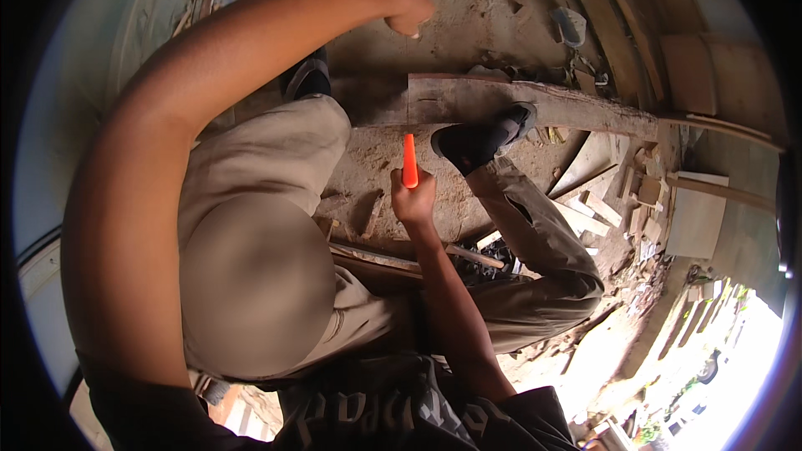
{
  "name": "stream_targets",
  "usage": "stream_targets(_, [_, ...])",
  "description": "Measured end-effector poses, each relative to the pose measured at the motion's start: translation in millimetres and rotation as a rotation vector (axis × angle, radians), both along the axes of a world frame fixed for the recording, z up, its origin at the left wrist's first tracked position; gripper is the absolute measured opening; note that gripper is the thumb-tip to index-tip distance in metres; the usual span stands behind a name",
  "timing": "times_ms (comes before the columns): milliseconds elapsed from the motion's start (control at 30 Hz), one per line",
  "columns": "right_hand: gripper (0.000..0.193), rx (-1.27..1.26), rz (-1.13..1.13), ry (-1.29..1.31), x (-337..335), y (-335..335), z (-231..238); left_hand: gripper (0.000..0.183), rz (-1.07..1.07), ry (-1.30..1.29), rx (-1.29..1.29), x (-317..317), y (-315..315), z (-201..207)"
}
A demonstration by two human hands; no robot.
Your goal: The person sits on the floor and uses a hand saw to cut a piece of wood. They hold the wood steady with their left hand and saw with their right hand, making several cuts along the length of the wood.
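Note:
My right hand [414,195] is closed around the orange handle [409,160] of what looks like a hand saw, pointing away from me. A thin line runs from the handle across the wooden beam [576,104], like a blade seen edge-on. Beyond the beam is my left hand [409,10], its arm bent in a wide arc on the left. Its fingers curl downward, in line with the handle; whatever they hold is hidden. My right shoe [480,140] rests against the beam's near side. The other shoe [309,77] shows behind my left knee.
Wood offcuts [597,209] lie scattered on the dirt floor at right. Long planks [614,25] and boards [697,217] stand along the right side. A pale container [571,27] sits beyond the beam. A round blur covers part of my lap.

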State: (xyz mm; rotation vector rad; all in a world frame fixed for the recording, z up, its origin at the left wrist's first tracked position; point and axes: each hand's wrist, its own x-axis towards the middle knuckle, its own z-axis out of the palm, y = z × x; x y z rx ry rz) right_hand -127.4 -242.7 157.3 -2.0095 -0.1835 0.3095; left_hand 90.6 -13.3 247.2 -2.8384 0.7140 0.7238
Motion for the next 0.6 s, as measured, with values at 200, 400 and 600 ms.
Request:
stream_targets(200, [0.027, -0.037, -0.025, 0.109, 10.8, -22.6, 18.7, 0.039, -0.116, 0.066, 0.018, -5.8, -18.6, 6.5])
stream_targets(400, [0.027, -0.05, -0.029, 0.177, -46.3, -54.1, 81.0, 0.043, -0.037, -0.032, 0.095, -22.9, -58.6, 50.9])
stream_targets(600, [0.028, 0.001, -0.074, 0.265, -26.6, -45.8, 79.9, 0.043, -0.064, -0.082, -0.004, -21.0, -77.9, 58.0])
